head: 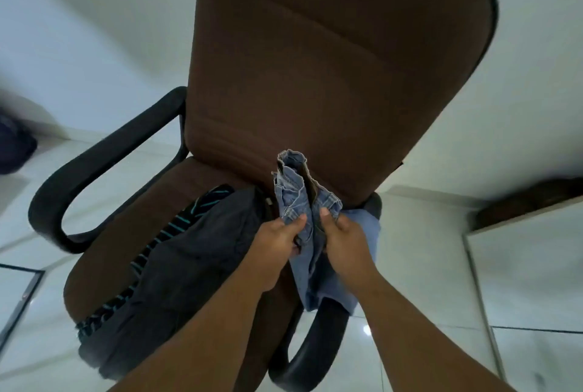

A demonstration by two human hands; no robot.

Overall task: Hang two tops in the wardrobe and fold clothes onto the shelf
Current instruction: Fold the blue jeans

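Both hands grip the jeans (pixel 296 202) at the waistband: left hand (pixel 277 240) pinches the left side, right hand (pixel 344 233) the right, thumbs on top. Jeans held up over the right side of the chair (pixel 331 60) seat, legs hanging down. Dark garment (pixel 189 259) lies on the seat left of them, over a striped top (pixel 176 227).

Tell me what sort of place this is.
Probably a room at home: a brown office chair piled with dark clothes, glossy tiled floor, both hands gripping a denim garment.
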